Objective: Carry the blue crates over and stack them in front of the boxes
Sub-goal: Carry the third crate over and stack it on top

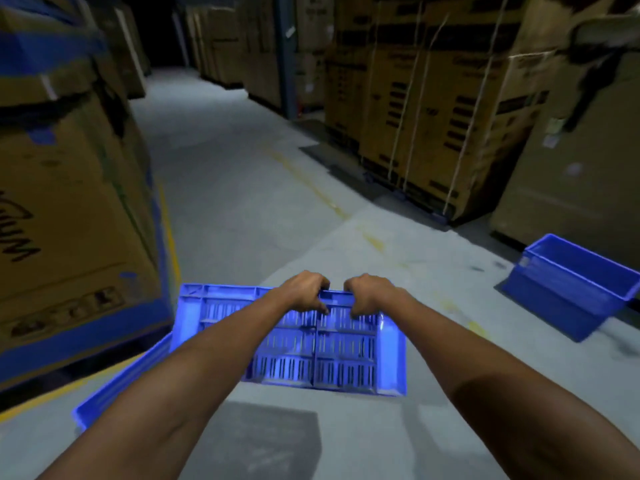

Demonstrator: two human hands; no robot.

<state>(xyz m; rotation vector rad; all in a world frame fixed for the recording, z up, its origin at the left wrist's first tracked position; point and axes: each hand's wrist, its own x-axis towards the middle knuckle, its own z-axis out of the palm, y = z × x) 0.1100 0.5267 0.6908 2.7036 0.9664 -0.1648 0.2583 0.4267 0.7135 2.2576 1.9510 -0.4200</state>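
Observation:
A blue slotted crate (329, 355) is tipped up in front of me above the floor, its ribbed side facing me. My left hand (304, 291) and my right hand (367, 294) both grip its far top rim, close together near the middle. A second blue rim (114, 386) pokes out low on the left beneath my left forearm. Another blue crate (568, 289) rests tilted on the floor at the right, in front of the cardboard boxes (568, 168).
A tall cardboard box (69, 216) with blue tape stands close on my left. Stacked, strapped cartons (433, 109) line the right side of the grey concrete aisle (242, 174). Yellow floor lines (311, 188) run along the aisle. The far end is dark.

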